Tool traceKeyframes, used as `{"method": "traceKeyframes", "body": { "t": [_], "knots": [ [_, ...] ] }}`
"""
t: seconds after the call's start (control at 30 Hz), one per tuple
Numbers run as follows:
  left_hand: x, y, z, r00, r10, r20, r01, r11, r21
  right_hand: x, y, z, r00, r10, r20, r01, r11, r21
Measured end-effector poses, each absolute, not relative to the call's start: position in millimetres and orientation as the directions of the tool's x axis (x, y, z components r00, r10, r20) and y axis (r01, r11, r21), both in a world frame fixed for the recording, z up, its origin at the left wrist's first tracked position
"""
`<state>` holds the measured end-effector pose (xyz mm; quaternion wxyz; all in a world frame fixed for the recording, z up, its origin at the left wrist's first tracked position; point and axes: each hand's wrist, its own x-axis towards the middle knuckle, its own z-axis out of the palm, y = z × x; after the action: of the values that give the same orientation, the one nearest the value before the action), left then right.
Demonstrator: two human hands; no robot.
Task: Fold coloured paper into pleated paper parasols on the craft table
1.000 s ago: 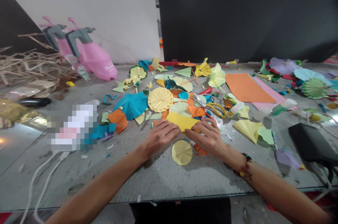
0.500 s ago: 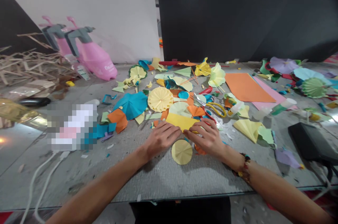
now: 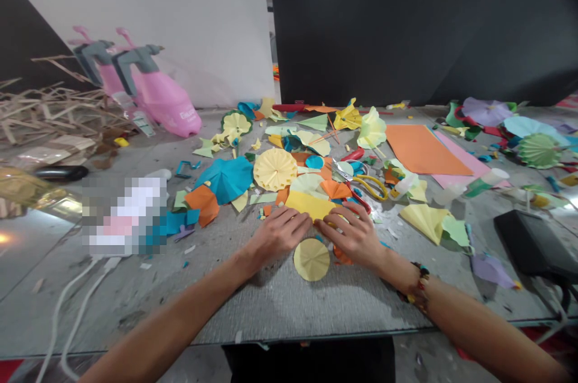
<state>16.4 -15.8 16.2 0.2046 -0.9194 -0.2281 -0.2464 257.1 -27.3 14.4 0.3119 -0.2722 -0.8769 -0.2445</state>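
Both my hands rest on a folded yellow paper (image 3: 307, 204) at the middle of the grey table (image 3: 280, 302). My left hand (image 3: 276, 233) lies flat with its fingers pressing the paper's near left edge. My right hand (image 3: 352, 235) has its fingers curled down onto the paper's near right part. A round pleated yellow paper disc (image 3: 311, 259) lies on the table just in front of and between my hands. An orange scrap (image 3: 341, 256) peeks out under my right hand.
Paper flowers, fans and scraps litter the table behind my hands, with yellow-handled scissors (image 3: 368, 187). Orange and pink sheets (image 3: 422, 151) lie at the back right, a black box (image 3: 533, 244) at the right edge. Pink spray bottles (image 3: 158, 94) and sticks lie at the left.
My hands have slid a little further onto the yellow paper, covering more of its near edge. Nothing else has moved.
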Motion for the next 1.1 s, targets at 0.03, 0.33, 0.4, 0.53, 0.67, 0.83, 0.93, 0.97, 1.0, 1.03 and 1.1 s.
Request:
{"method": "traceKeyframes", "body": {
  "t": [0.03,0.33,0.4,0.53,0.67,0.83,0.93,0.97,1.0,1.03,1.1],
  "knots": [
    [15.8,-15.8,15.8,0.768,0.327,0.550,0.524,-0.816,-0.247,257.2,-27.3,14.6,-0.656,0.327,0.680,0.631,0.732,0.256],
    [10.3,-15.4,11.2,0.713,0.394,0.580,0.562,-0.816,-0.137,258.2,-27.4,15.0,-0.661,0.334,0.672,0.634,0.727,0.263],
    [10.1,-14.6,9.3,0.714,0.398,0.576,0.560,-0.818,-0.130,257.8,-28.0,17.4,-0.667,0.337,0.665,0.636,0.723,0.271],
    [11.5,-13.4,7.0,0.727,0.403,0.556,0.566,-0.810,-0.153,257.4,-27.5,19.2,-0.679,0.343,0.650,0.638,0.713,0.291],
    [13.3,-14.0,8.6,0.734,0.439,0.518,0.575,-0.807,-0.131,257.5,-25.5,17.7,-0.689,0.341,0.639,0.635,0.709,0.307],
    [13.4,-15.1,11.1,0.723,0.444,0.529,0.578,-0.808,-0.113,257.5,-24.6,15.9,-0.674,0.327,0.663,0.626,0.729,0.276],
    [14.1,-15.2,11.6,0.725,0.462,0.510,0.591,-0.798,-0.119,257.6,-25.0,14.9,-0.687,0.340,0.642,0.605,0.757,0.247],
    [14.4,-15.2,11.8,0.729,0.468,0.500,0.596,-0.794,-0.125,257.7,-25.1,14.5,-0.692,0.343,0.636,0.599,0.764,0.240],
    [14.8,-15.2,12.1,0.732,0.471,0.492,0.599,-0.789,-0.135,257.7,-25.1,14.2,-0.696,0.344,0.630,0.593,0.770,0.235],
    [15.2,-15.1,12.4,0.736,0.474,0.484,0.602,-0.784,-0.148,257.8,-25.0,13.9,-0.700,0.347,0.624,0.588,0.775,0.230],
    [15.9,-15.2,13.1,0.742,0.477,0.471,0.610,-0.772,-0.180,257.9,-24.7,13.4,-0.704,0.354,0.615,0.585,0.780,0.221]
  ]
}}
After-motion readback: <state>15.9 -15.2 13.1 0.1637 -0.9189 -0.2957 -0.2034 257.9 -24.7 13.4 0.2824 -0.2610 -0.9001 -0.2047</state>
